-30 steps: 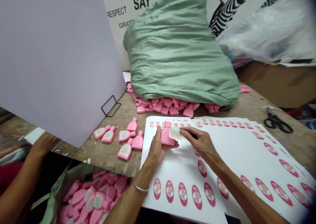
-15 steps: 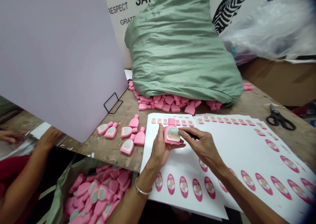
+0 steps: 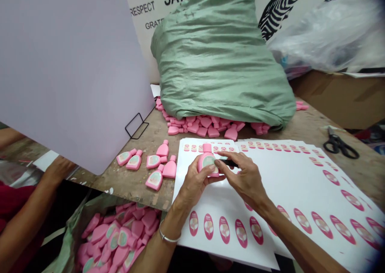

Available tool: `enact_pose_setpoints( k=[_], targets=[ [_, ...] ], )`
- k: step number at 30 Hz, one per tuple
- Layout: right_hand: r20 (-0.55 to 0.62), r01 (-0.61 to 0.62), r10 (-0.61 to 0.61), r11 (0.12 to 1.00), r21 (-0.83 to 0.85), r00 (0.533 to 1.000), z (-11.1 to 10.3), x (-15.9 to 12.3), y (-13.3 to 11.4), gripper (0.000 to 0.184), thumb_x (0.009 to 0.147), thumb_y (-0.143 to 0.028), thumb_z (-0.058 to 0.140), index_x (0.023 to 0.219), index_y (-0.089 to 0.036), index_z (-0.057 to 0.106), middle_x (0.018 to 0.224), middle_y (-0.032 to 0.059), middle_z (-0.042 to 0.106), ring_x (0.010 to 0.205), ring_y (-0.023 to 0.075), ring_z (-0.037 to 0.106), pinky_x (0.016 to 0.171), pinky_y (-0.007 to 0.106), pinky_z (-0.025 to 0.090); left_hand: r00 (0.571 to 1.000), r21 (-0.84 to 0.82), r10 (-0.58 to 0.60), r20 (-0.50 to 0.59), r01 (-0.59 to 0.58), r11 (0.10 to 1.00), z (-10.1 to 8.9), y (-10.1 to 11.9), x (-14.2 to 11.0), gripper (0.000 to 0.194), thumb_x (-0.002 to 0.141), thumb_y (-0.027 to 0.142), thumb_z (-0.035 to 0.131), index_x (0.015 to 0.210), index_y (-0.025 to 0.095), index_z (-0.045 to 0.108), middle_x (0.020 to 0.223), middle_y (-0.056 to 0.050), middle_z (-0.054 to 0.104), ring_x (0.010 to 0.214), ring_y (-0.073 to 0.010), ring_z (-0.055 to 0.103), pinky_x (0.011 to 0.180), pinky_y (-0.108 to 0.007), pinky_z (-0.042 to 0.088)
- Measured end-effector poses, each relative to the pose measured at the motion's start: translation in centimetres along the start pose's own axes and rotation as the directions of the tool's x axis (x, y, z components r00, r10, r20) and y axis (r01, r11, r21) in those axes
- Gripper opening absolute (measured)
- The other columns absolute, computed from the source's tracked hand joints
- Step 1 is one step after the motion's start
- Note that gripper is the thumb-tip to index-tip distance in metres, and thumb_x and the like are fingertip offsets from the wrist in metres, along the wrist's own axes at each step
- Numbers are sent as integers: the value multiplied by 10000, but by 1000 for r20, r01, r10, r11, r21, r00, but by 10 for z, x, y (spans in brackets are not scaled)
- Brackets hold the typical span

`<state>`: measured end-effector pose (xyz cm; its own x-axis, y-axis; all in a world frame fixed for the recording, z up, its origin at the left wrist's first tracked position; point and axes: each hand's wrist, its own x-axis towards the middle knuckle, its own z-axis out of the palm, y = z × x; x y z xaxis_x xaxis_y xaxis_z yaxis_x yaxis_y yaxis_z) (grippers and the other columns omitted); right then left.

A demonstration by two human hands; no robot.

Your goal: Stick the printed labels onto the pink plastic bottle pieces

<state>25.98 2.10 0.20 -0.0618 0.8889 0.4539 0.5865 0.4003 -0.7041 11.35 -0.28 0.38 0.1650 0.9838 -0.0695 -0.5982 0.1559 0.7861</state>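
A pink toy bottle [image 3: 207, 148] stands upright in my left hand [image 3: 194, 180], which is closed around its left side, the thumb lying over the label on its front. My right hand [image 3: 245, 174] grips a thin black tool [image 3: 227, 162] whose tip reaches the right edge of the bottle; its exact kind is hard to make out. Below both hands lie white sticker sheets [image 3: 216, 203] printed with pink oval labels [image 3: 224, 229] along the lower part and small labels along the top.
Several pink bottles [image 3: 155, 178] lie left of the sheets. A green sack [image 3: 225, 72] sits behind, more bottles spilling from under it. Black scissors [image 3: 339, 146] rest at right. A full bag of bottles [image 3: 120, 235] stands below the table edge. A co-worker's arm [image 3: 33, 209] is beyond a white panel [image 3: 72, 72].
My left thumb has moved from the bottle's side onto its label. The black tool now points at the bottle's edge and shows more between my right fingers.
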Motion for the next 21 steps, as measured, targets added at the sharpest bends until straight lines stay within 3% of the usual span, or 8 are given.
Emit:
enact_pose_setpoints(
  k=[2,5,8,10,14,17,19,21],
  targets=[
    [9,-48,48,998,-36,999,-2,4,4,395,749,-468,667,1065,-232,650,975,84,690,856,254,625,847,444,463,1000,12,-18,-6,18,1000,0,3,-4,280,750,217,691,991,133,576,907,-50,619,826,-170,628,837,-410,537],
    [161,-194,170,970,149,972,-2,8,5,585,692,-502,706,1190,-238,552,1166,87,625,997,248,619,843,377,500,996,72,-79,48,76,995,3,6,-12,306,766,235,674,1034,131,570,941,-75,620,850,-198,640,839,-421,530],
    [362,-250,136,924,288,922,4,11,5,642,690,-501,705,1236,-229,505,1183,78,616,1028,219,612,844,331,511,974,149,-176,145,154,977,8,8,-24,354,767,267,674,1081,141,570,909,-83,630,812,-200,644,806,-410,536],
    [419,-242,102,924,295,902,6,17,13,602,703,-498,692,1213,-224,529,1172,71,624,1036,209,607,869,329,500,969,194,-212,128,185,963,5,10,-32,354,760,317,672,1053,139,585,911,-99,639,766,-194,639,751,-388,547],
    [186,-337,343,939,-61,921,-2,52,62,534,710,-573,633,1102,-212,599,1105,69,657,979,205,626,839,321,486,981,354,-85,-174,143,924,-27,24,-38,372,729,450,658,946,154,598,916,-97,662,645,-165,610,673,-343,542],
    [14,-476,493,846,-240,870,-6,88,105,540,691,-587,623,999,-144,640,1006,164,673,974,298,620,804,416,460,857,657,223,-465,165,735,-70,43,-32,437,763,560,558,991,189,587,871,-72,677,742,-227,634,721,-363,518],
    [-29,-535,550,797,-280,835,0,110,123,525,624,-586,673,870,-123,664,910,205,676,962,352,617,765,444,446,767,816,419,-487,227,532,-102,56,-24,423,811,564,469,985,199,595,952,-91,671,959,-286,607,852,-412,473],
    [-44,-575,589,766,-288,807,8,126,132,484,571,-585,707,741,-134,659,818,202,674,914,355,629,716,422,444,766,908,500,-404,271,318,-128,66,-17,394,839,515,423,976,193,604,1029,-119,653,1122,-317,530,932,-441,422]
  ],
)
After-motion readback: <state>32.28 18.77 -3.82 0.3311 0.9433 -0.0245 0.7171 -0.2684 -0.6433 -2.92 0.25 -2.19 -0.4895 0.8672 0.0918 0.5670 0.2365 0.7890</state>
